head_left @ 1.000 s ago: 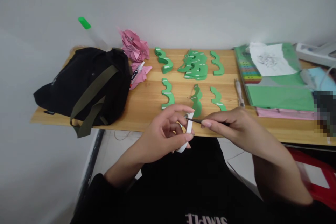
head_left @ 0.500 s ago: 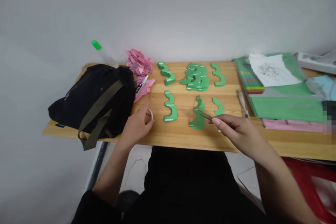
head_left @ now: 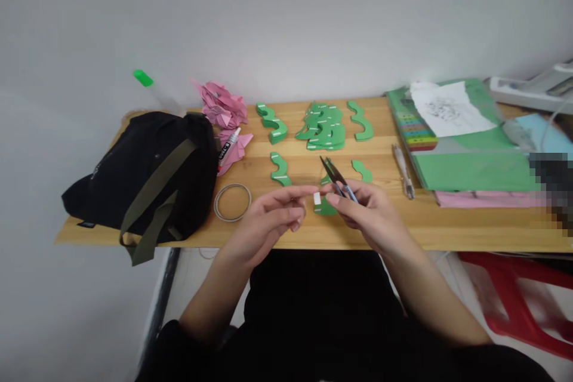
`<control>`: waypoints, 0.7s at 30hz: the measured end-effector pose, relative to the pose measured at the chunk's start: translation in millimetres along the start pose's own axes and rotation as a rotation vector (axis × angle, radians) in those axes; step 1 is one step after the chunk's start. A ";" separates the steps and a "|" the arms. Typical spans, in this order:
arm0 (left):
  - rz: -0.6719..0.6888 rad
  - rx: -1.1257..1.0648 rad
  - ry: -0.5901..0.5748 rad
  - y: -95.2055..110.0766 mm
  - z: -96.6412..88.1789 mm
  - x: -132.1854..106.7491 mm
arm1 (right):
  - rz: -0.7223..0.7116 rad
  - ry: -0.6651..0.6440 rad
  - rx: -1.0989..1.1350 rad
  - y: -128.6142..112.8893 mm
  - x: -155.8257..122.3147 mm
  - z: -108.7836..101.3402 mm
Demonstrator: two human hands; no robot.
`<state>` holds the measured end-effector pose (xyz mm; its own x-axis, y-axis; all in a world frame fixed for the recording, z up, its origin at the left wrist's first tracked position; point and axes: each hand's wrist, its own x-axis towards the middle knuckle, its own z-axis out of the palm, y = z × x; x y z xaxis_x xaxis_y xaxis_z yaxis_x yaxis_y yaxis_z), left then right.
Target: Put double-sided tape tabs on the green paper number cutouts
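Both hands meet over the front edge of the wooden table point(head_left: 447, 227). My left hand point(head_left: 273, 221) pinches one side of a small white piece of tape point(head_left: 317, 198). My right hand point(head_left: 362, 212) touches the piece's other side with thumb and finger while gripping small black thread snips point(head_left: 335, 175), blades pointing away and slightly apart. A roll of white tape point(head_left: 231, 202) lies flat on the table left of my left hand. Green wavy foam shapes point(head_left: 280, 168) lie just beyond the hands; one point(head_left: 326, 208) is partly hidden behind my fingers.
A black bag point(head_left: 143, 173) with an olive strap fills the table's left end. Crumpled pink paper point(head_left: 221, 104) and a glue tube point(head_left: 227, 144) lie behind it. A pile of green shapes point(head_left: 323, 125) sits mid-table. A pen point(head_left: 403, 170) and coloured paper sheets point(head_left: 474, 167) lie at right.
My left hand put the tape roll down on the table and came back to the middle. My right hand drew in, and both hands now hold a small cut piece of tape.
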<state>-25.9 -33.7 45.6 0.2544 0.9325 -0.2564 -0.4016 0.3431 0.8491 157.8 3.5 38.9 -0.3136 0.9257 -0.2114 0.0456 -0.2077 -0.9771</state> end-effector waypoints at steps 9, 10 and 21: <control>0.039 0.062 0.002 -10.3 12.1 3.9 | -0.019 0.020 -0.027 -1.7 -5.2 -3.9; 0.080 0.099 0.019 -12.1 13.2 4.7 | -0.014 0.019 -0.020 -1.1 -5.3 -4.3; 0.231 0.539 0.136 -8.6 24.4 12.3 | 0.010 -0.055 -0.179 -9.7 -7.9 -13.4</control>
<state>2.2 -27.9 46.5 0.0843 0.9944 -0.0644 0.0782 0.0578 0.9953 172.5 2.4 49.7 -0.3635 0.9042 -0.2244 0.2157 -0.1526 -0.9645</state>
